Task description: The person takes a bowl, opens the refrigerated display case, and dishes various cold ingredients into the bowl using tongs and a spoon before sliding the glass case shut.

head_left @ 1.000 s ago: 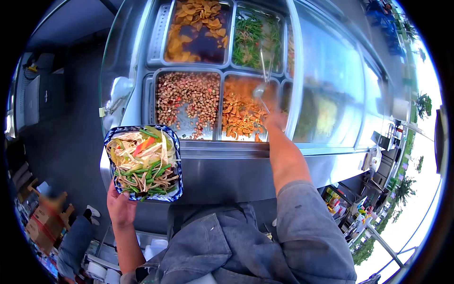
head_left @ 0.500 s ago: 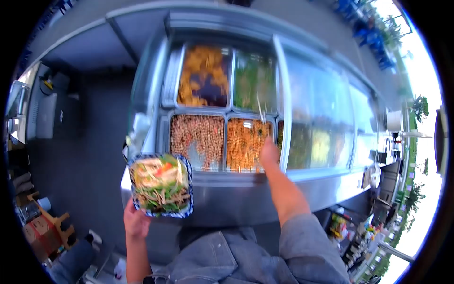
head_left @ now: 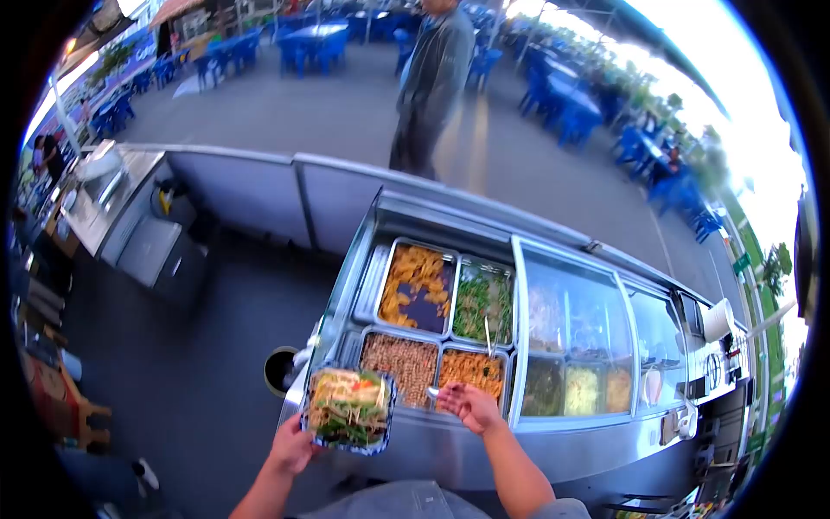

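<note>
My left hand [head_left: 292,445] grips the near left edge of a blue-and-white square dish [head_left: 378,448] piled with noodle-like strips, green vegetables and red pieces. The dish is level beside the front left of the food case. Over the front edge of the tray of orange shredded food [head_left: 471,365], my right hand [head_left: 469,406] is closed, palm partly upward, on what looks like a spoon [head_left: 433,392]; its handle is mostly hidden by the fingers. A tray of brown beans or nuts [head_left: 399,359] lies between the hands. Metal tongs [head_left: 488,333] rest in the green vegetable tray [head_left: 480,303].
Behind these is a tray of yellow-orange slices [head_left: 417,281]. Glass panels [head_left: 575,324] cover the trays to the right. A person [head_left: 432,86] stands beyond the counter, near blue tables and chairs [head_left: 316,43]. A round bin [head_left: 279,370] is left of the case.
The view has tilted up and outward, bringing the person and blue tables into sight. My right hand has moved left and towards me over the orange food. My left hand still holds the dish.
</note>
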Motion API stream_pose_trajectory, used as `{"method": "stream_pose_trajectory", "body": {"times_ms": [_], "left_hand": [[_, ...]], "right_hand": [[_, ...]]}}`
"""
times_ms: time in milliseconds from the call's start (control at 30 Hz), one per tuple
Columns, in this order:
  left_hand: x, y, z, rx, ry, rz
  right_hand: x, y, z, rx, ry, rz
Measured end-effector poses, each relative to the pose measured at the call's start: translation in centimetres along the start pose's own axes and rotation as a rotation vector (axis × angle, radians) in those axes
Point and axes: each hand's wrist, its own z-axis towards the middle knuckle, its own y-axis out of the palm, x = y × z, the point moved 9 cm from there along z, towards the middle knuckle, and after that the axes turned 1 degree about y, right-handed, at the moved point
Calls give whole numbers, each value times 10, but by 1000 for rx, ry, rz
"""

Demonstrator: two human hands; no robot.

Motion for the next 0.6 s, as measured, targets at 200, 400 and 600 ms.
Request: {"method": "stream_pose_trajectory", "body": {"times_ms": [200,400,600], "left_hand": [[5,-13,-4,11,15,7],[14,-30,1,80,150,96],[13,-24,-5,128,92,23]], "right_hand": [[23,-15,36,328,-249,-566],[29,-21,85,442,-185,-972],[75,-68,127,531,152,-162]]}}
